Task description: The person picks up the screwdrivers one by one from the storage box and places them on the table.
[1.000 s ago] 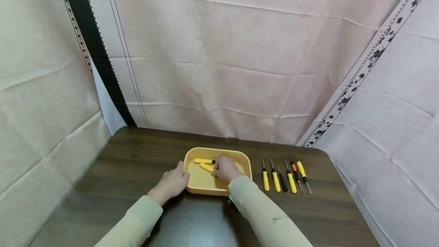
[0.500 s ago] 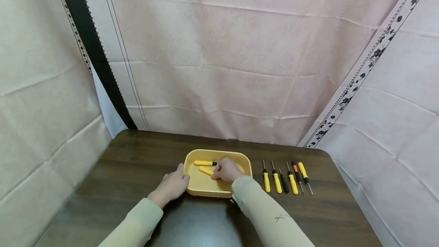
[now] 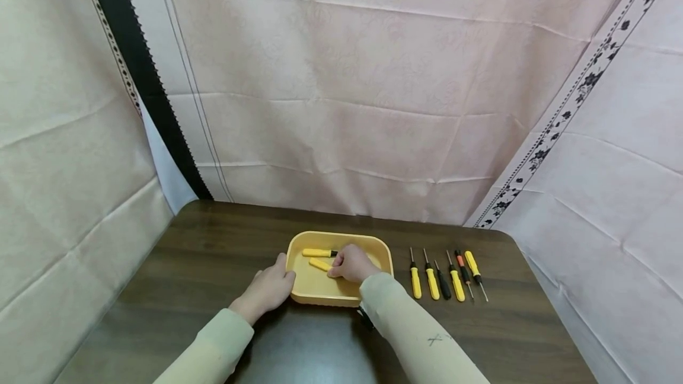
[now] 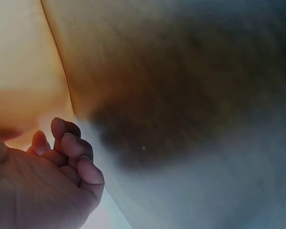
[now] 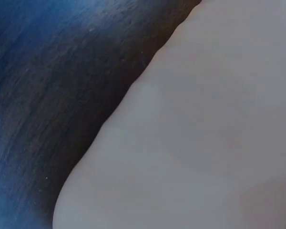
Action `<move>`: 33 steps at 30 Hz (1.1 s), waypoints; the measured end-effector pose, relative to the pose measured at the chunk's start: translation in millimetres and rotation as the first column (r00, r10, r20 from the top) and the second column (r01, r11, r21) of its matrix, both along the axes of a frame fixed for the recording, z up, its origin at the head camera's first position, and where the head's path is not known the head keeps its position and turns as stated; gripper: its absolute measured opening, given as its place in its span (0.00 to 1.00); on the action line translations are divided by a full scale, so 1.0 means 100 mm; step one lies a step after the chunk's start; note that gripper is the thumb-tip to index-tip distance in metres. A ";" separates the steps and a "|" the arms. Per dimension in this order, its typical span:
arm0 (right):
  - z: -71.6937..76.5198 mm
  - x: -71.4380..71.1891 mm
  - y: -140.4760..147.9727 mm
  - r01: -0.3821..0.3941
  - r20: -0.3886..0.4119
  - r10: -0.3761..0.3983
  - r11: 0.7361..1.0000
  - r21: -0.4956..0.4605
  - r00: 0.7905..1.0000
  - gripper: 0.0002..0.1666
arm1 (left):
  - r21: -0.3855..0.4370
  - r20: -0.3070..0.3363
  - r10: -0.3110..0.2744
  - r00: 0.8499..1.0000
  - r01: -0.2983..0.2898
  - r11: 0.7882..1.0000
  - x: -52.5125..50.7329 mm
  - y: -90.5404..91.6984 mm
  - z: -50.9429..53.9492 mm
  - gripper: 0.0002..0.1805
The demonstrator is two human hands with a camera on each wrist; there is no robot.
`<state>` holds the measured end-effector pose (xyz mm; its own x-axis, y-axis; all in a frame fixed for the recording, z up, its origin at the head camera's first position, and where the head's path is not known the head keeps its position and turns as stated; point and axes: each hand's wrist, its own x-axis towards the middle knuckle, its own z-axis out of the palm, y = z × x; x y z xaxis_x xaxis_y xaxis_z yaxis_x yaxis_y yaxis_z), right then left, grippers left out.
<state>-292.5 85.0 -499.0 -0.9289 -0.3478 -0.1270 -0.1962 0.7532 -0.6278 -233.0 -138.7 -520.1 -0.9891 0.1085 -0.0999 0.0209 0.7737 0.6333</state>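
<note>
In the head view, a yellow plastic tray [image 3: 368, 240] sits on the dark wooden table. My left hand [image 3: 265, 290] grips it at the left wall; the left wrist view shows the same hand [image 4: 52, 186] with curled fingers. Over the tray's inside, my right hand [image 3: 352, 265] pinches a yellow-handled screwdriver [image 3: 320, 264], whose far end the fingers hide. Just behind that lies another yellow-handled screwdriver [image 3: 316, 253] in the tray, its tip side partly covered by the hand. A pale sleeve or tray surface fills most of the right wrist view.
To the tray's right, several screwdrivers lie in a row, among them a yellow one [image 3: 415, 282], a black one [image 3: 443, 285] and a red-and-black one [image 3: 462, 268]. Pale cloth [image 3: 341, 88] hangs behind the table [image 3: 251, 221].
The right hand and the pinched screwdriver have shifted very slightly within the tray. The left hand stays at the tray's left side. The head view has moved a little.
</note>
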 end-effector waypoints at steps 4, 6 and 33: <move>-0.02 -0.02 0.00 -0.011 -0.007 0.011 1.000 0.007 1.000 0.12 | -0.003 -0.011 0.005 1.000 -0.005 1.000 -0.01 0.00 0.00 0.29; -0.03 -0.02 0.00 -0.005 -0.010 0.006 1.000 0.013 1.000 0.12 | -0.005 -0.011 0.011 1.000 -0.011 1.000 -0.01 0.00 0.01 0.27; 0.58 0.03 0.84 0.050 0.085 -0.028 0.962 -0.267 0.996 0.14 | -0.070 0.031 0.007 0.999 -0.004 0.998 0.01 0.01 0.07 0.31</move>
<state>-289.2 169.2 -440.8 -0.9331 -0.3431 -0.1082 -0.1111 0.5608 -0.8205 -231.5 -138.0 -513.2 -0.9859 0.0947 -0.1382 -0.0025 0.8162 0.5777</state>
